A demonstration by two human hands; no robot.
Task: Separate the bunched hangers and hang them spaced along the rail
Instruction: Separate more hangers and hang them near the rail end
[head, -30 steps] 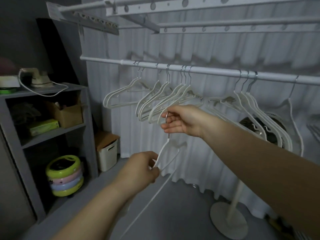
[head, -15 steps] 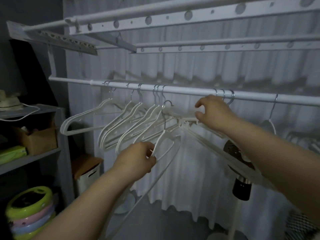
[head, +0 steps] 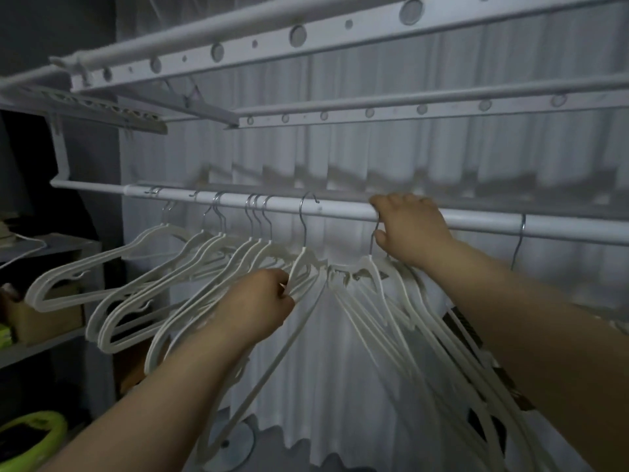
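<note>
A white rail (head: 340, 208) runs across the view in front of a curtain. My left hand (head: 258, 301) grips the shoulder of one white hanger (head: 301, 262), whose metal hook sits over the rail on its own. Left of it, several white hangers (head: 112, 294) hang in loose groups. My right hand (head: 413, 229) is up at the rail, fingers curled over its top and thumb beneath, closing on the hooks of a bunch of hangers (head: 391, 308) that fans down to the right. Those hooks are mostly hidden by the hand. One more hook (head: 519, 240) hangs further right.
Overhead is a drying rack of perforated bars (head: 306, 35). A grey shelf unit (head: 51, 247) with boxes stands at the left, a lime-green round object (head: 30, 437) below it. A fan's round base (head: 235, 447) sits on the floor by the white curtain (head: 340, 369).
My left hand raised the single hanger and its hook now sits over the rail. My right hand let go of that hook and moved right, up onto the rail at the bunch.
</note>
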